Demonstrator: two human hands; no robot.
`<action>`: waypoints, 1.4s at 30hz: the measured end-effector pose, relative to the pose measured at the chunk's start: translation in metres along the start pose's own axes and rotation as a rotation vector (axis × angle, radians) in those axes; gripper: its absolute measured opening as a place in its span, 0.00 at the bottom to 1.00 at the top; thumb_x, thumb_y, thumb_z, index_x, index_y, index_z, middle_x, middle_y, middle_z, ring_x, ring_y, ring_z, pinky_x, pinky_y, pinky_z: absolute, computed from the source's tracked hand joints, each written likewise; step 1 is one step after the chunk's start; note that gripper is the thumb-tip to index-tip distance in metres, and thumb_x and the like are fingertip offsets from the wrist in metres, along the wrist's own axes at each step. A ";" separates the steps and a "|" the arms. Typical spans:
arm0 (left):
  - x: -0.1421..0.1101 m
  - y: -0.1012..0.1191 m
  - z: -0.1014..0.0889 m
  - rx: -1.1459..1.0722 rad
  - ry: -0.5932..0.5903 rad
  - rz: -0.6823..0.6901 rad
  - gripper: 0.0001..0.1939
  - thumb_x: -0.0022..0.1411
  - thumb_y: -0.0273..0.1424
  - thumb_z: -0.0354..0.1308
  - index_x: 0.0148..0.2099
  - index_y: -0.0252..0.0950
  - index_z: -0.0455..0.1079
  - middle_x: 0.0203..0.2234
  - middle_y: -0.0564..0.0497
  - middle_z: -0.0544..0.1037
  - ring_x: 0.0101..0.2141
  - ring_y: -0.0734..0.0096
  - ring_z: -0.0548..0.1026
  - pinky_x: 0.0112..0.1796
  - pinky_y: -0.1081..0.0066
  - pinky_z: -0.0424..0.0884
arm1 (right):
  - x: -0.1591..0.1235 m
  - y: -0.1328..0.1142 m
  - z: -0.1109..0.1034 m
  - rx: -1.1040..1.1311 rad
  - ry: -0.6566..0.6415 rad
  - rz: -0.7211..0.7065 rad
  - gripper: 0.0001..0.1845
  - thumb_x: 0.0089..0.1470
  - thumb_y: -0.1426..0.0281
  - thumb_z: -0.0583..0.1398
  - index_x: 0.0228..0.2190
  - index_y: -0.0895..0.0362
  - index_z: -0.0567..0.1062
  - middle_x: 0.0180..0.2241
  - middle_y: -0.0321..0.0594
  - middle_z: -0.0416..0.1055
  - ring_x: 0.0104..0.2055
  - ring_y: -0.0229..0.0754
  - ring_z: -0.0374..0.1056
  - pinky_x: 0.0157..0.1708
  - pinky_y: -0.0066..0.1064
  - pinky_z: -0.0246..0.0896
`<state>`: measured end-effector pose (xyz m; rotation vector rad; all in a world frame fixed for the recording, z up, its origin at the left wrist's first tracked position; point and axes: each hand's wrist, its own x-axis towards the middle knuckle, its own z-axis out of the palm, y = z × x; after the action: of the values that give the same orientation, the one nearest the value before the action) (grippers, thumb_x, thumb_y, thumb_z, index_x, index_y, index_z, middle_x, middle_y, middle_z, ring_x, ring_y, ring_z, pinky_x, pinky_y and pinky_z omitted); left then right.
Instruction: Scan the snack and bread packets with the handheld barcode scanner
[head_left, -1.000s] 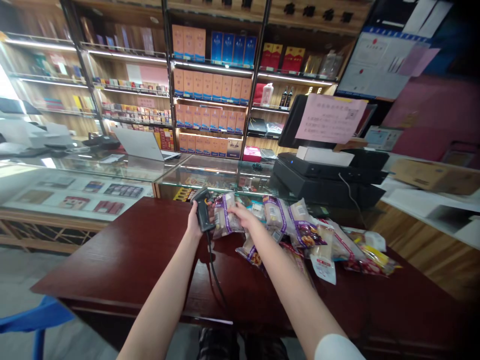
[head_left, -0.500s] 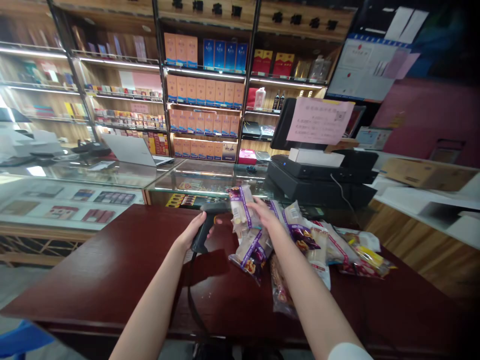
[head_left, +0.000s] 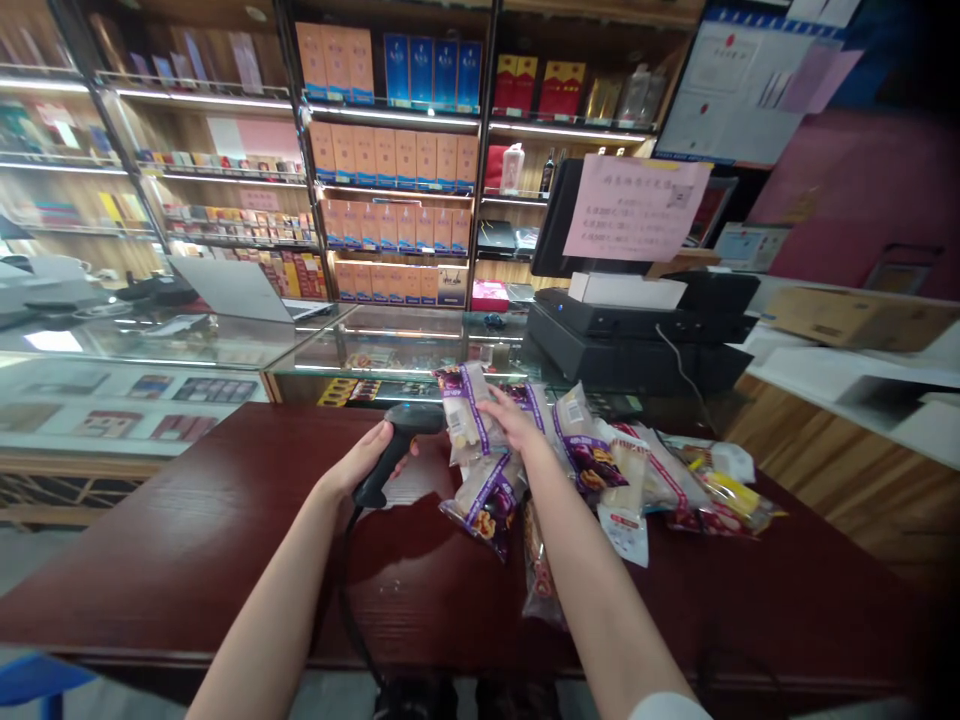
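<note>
My left hand [head_left: 364, 462] is shut around the grip of a black corded handheld barcode scanner [head_left: 397, 450], whose head points right towards the packets. My right hand [head_left: 508, 420] holds the edge of a clear snack packet with a purple label [head_left: 463, 415], close to the scanner head. Several similar packets [head_left: 487, 505] lie in a loose heap on the dark red wooden counter [head_left: 187, 540], under and to the right of my right forearm. The scanner's black cable [head_left: 346, 590] drops over the counter's front edge.
Behind the counter stand glass display cases [head_left: 390, 350] and a black till with a screen [head_left: 637, 340] bearing a pink notice. A laptop [head_left: 232, 288] sits at the back left. Shelves of boxed goods [head_left: 394, 160] fill the back wall.
My left hand has turned the scanner so its head points right. The purple-labelled packet has moved left towards the scanner, held in my right hand. The whole view has shifted slightly.
</note>
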<state>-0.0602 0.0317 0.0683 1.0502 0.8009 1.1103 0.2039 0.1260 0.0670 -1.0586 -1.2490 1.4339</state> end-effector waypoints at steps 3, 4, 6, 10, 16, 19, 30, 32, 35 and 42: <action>0.001 -0.003 0.001 0.044 -0.045 0.026 0.26 0.52 0.49 0.67 0.41 0.32 0.69 0.23 0.48 0.74 0.19 0.72 0.70 0.18 0.73 0.64 | 0.000 0.000 0.000 -0.002 -0.010 -0.020 0.28 0.46 0.71 0.63 0.51 0.50 0.70 0.38 0.36 0.79 0.38 0.43 0.75 0.35 0.30 0.70; 0.001 -0.005 0.002 0.050 -0.052 0.029 0.26 0.52 0.49 0.68 0.40 0.33 0.69 0.23 0.48 0.75 0.19 0.72 0.70 0.18 0.73 0.64 | 0.000 0.001 0.000 -0.008 -0.015 -0.040 0.27 0.46 0.72 0.62 0.51 0.51 0.71 0.39 0.36 0.79 0.39 0.43 0.75 0.37 0.30 0.70; 0.003 -0.008 0.003 0.044 -0.047 0.021 0.24 0.53 0.49 0.67 0.40 0.33 0.69 0.24 0.48 0.75 0.19 0.73 0.70 0.18 0.74 0.64 | 0.000 0.001 0.000 -0.020 -0.025 -0.076 0.26 0.47 0.73 0.61 0.50 0.52 0.72 0.40 0.36 0.79 0.41 0.42 0.75 0.40 0.28 0.70; 0.007 -0.014 0.002 0.034 -0.034 0.028 0.24 0.55 0.48 0.66 0.41 0.34 0.68 0.25 0.48 0.75 0.19 0.73 0.70 0.18 0.74 0.64 | 0.000 0.002 0.001 0.021 -0.007 -0.040 0.30 0.47 0.74 0.62 0.53 0.51 0.70 0.40 0.37 0.79 0.39 0.42 0.75 0.38 0.30 0.71; 0.009 -0.018 -0.007 0.074 -0.047 0.074 0.29 0.54 0.54 0.63 0.43 0.32 0.72 0.22 0.48 0.74 0.18 0.72 0.70 0.19 0.73 0.64 | -0.002 0.002 0.003 0.022 0.014 -0.006 0.30 0.47 0.74 0.62 0.54 0.51 0.69 0.40 0.37 0.78 0.38 0.42 0.75 0.36 0.29 0.71; 0.008 -0.017 -0.008 0.018 -0.018 0.045 0.29 0.56 0.53 0.61 0.44 0.30 0.74 0.20 0.48 0.73 0.18 0.72 0.69 0.20 0.73 0.64 | -0.001 0.003 0.004 0.019 0.026 -0.045 0.29 0.47 0.74 0.62 0.53 0.51 0.70 0.43 0.37 0.78 0.41 0.42 0.75 0.39 0.29 0.71; 0.014 -0.021 0.005 0.028 0.077 0.226 0.33 0.54 0.57 0.60 0.42 0.29 0.75 0.20 0.50 0.73 0.18 0.75 0.68 0.21 0.75 0.62 | 0.004 -0.022 0.009 -0.389 0.071 -0.333 0.30 0.48 0.72 0.63 0.54 0.53 0.70 0.54 0.41 0.72 0.57 0.45 0.67 0.58 0.37 0.59; 0.017 -0.024 0.004 -0.016 0.134 0.239 0.33 0.54 0.57 0.60 0.42 0.29 0.75 0.21 0.50 0.73 0.19 0.76 0.68 0.21 0.76 0.63 | -0.003 -0.036 0.001 -0.484 0.117 -0.418 0.30 0.50 0.71 0.62 0.56 0.54 0.68 0.57 0.43 0.70 0.59 0.45 0.65 0.61 0.37 0.55; 0.020 -0.028 0.001 -0.109 0.219 0.201 0.31 0.58 0.55 0.57 0.43 0.28 0.75 0.22 0.50 0.74 0.20 0.77 0.69 0.22 0.78 0.65 | -0.021 -0.052 -0.021 -0.589 0.239 -0.429 0.30 0.52 0.70 0.60 0.58 0.54 0.66 0.57 0.44 0.70 0.58 0.46 0.66 0.60 0.36 0.56; 0.024 -0.028 0.003 -0.287 0.356 0.107 0.26 0.70 0.45 0.45 0.41 0.27 0.75 0.22 0.48 0.74 0.20 0.76 0.71 0.21 0.79 0.65 | -0.058 -0.047 -0.067 -0.834 0.539 -0.109 0.32 0.55 0.65 0.59 0.59 0.61 0.60 0.52 0.56 0.71 0.55 0.56 0.69 0.56 0.44 0.61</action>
<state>-0.0424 0.0511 0.0426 0.6689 0.8395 1.4813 0.2855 0.0850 0.1082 -1.7428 -1.4751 0.4398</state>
